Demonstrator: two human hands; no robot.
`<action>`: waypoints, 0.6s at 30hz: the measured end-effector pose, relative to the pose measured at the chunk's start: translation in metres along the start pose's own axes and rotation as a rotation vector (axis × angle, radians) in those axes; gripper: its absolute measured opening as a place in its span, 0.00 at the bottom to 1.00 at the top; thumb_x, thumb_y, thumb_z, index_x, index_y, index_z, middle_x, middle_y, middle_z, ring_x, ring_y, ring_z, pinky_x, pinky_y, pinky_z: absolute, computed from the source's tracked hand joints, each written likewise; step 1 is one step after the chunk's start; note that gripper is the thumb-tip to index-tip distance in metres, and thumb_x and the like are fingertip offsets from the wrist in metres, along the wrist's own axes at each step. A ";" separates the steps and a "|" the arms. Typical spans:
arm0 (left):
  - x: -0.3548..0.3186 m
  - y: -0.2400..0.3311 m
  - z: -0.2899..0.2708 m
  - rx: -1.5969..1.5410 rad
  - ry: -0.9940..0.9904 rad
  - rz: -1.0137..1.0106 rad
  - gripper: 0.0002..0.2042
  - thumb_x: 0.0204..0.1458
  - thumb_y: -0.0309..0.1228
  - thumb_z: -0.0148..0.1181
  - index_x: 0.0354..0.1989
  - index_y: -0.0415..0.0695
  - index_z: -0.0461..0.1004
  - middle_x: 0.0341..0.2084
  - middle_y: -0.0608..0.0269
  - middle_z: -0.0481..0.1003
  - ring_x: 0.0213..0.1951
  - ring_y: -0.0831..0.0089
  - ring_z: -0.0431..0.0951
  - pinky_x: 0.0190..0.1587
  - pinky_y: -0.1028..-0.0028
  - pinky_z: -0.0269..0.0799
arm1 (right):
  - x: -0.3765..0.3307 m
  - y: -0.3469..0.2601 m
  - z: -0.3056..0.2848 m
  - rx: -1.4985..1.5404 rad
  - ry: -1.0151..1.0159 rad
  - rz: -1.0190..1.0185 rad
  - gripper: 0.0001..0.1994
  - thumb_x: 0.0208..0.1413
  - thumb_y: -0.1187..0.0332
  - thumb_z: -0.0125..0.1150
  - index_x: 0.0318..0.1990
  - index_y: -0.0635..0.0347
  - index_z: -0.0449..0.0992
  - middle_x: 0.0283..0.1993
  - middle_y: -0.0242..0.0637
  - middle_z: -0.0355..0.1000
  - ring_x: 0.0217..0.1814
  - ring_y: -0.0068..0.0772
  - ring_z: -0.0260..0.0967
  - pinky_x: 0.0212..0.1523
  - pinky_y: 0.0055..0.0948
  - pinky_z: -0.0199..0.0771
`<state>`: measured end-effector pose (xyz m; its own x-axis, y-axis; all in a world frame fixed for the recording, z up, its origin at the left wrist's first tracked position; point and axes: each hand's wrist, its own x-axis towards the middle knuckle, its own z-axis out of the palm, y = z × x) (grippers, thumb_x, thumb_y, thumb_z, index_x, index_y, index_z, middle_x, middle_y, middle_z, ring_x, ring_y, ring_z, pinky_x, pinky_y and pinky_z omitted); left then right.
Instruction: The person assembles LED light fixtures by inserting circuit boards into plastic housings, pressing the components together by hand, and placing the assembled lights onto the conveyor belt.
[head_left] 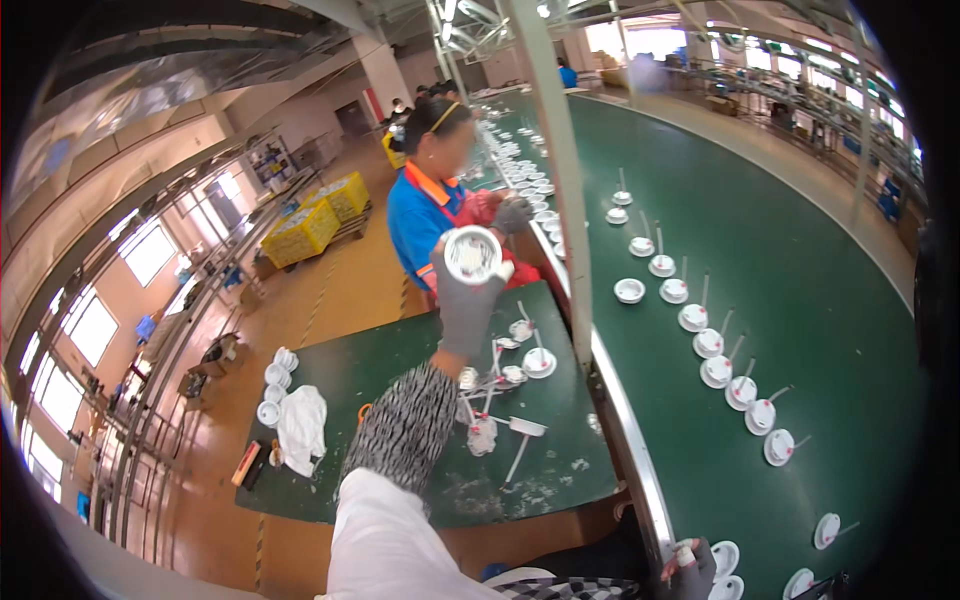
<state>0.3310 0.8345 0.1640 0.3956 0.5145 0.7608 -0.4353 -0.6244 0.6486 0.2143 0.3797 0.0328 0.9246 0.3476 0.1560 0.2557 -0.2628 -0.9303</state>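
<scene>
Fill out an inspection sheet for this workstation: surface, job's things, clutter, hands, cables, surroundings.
Surface: green worktable beside a green conveyor belt.
Job's things: round white disc held up in the left hand; more white discs with thin rods in a row on the belt.
Clutter: white cloth, stacked white discs, loose parts and scraps.
Hands: left gloved, gripping the disc; right hand gloved, at the belt edge by discs, grip unclear.
Cables: nothing seen.
Surroundings: co-worker in blue top, yellow crates.
</scene>
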 end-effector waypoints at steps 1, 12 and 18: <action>0.015 -0.031 -0.011 0.061 0.033 0.088 0.36 0.41 0.26 0.72 0.57 0.42 0.56 0.44 0.61 0.69 0.47 0.73 0.72 0.50 0.74 0.70 | 0.003 -0.004 0.001 -0.066 -0.054 0.032 0.04 0.60 0.70 0.52 0.34 0.60 0.69 0.26 0.29 0.61 0.30 0.24 0.60 0.29 0.26 0.60; 0.034 -0.282 -0.037 0.010 0.106 -0.201 0.40 0.34 0.26 0.77 0.55 0.42 0.56 0.46 0.58 0.70 0.46 0.70 0.74 0.48 0.71 0.73 | 0.004 -0.023 0.038 0.173 -0.157 0.266 0.05 0.60 0.69 0.52 0.36 0.59 0.70 0.24 0.29 0.62 0.24 0.20 0.58 0.22 0.23 0.56; 0.029 -0.317 -0.012 -0.072 0.006 -0.393 0.35 0.33 0.28 0.78 0.49 0.43 0.61 0.43 0.60 0.73 0.43 0.73 0.75 0.45 0.73 0.74 | 0.003 -0.003 0.048 0.434 -0.185 0.705 0.21 0.47 0.77 0.55 0.52 0.68 0.65 0.29 0.44 0.62 0.27 0.43 0.60 0.25 0.37 0.62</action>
<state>0.4708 1.0543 -0.0196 0.5382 0.7098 0.4545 -0.3076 -0.3366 0.8900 0.2028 0.4250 0.0204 0.7559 0.3839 -0.5304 -0.5297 -0.1177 -0.8400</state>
